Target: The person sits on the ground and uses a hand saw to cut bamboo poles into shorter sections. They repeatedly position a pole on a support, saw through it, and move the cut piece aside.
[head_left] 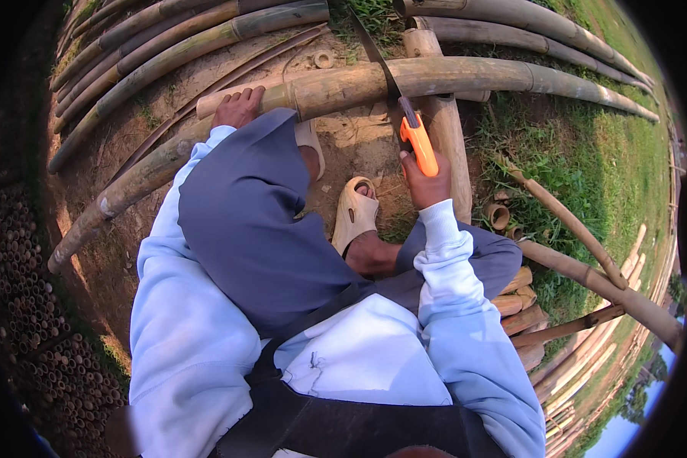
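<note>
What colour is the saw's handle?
The saw handle is bright orange, best seen in the head view.

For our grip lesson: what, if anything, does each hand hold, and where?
Right hand: the saw, by its handle. Left hand: on a pole; grip unclear.

Saw handle (418,145) partly hidden by right fingers (410,166); left sandal (315,140) partly behind trouser leg (240,195)

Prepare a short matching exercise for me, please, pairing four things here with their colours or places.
1. Saw handle
2. Left hand
3. Saw blade
4. Trousers

A. Dark grey-blue
B. Crossing the bamboo pole
C. Orange, in the right hand
D. Beside the left knee

Pairs: 1-C, 2-D, 3-B, 4-A.
</note>
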